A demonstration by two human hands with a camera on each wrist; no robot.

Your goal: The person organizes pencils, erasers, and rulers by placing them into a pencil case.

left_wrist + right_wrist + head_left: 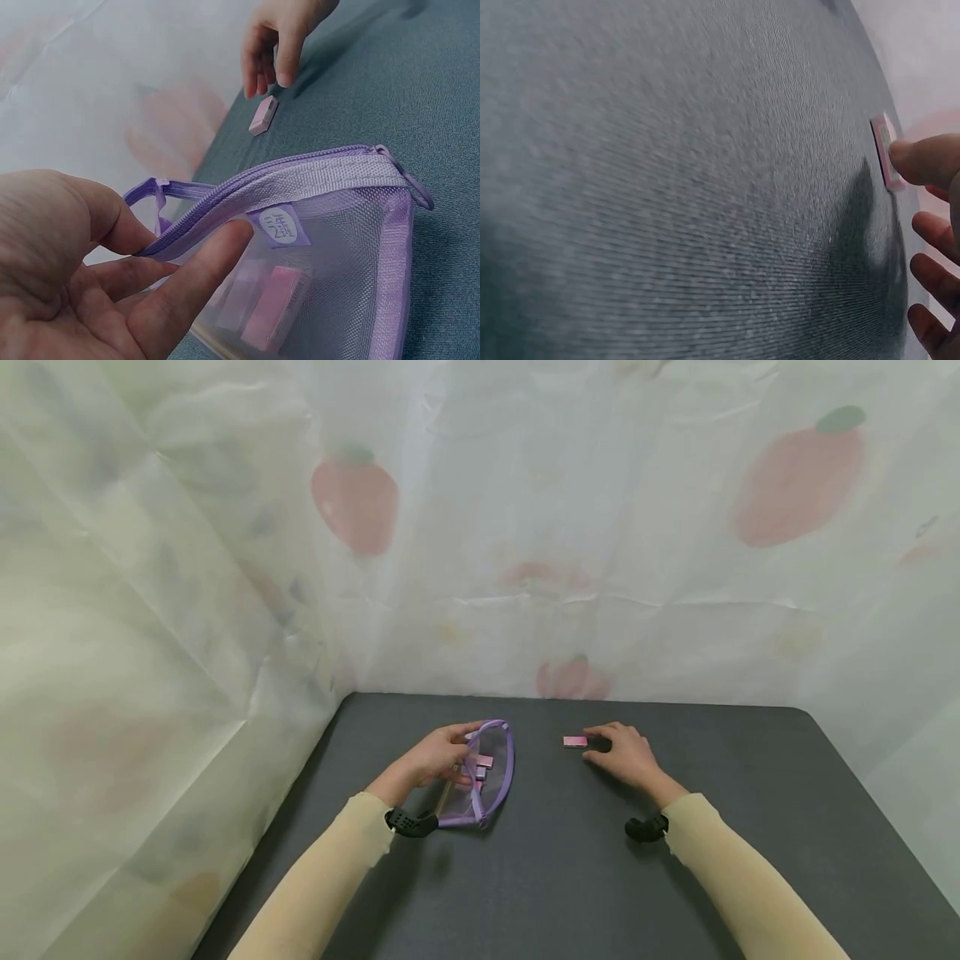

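A purple mesh pouch point(497, 781) point(352, 247) lies on the dark table, zipper edge open. My left hand point(435, 758) point(90, 285) pinches that zipper edge between thumb and forefinger. Inside the pouch lie a few pink blocks point(483, 762) point(274, 304). Another small pink block point(575, 742) point(263, 115) point(885, 150) lies loose on the table to the pouch's right. My right hand point(626, 756) point(281, 37) point(930, 161) rests beside it, one fingertip touching the block's edge, the other fingers loose and holding nothing.
The dark grey table point(570, 877) is walled at the back and left by a white sheet printed with strawberries point(352, 502). The table's right corner is rounded, with its edge running down the right side.
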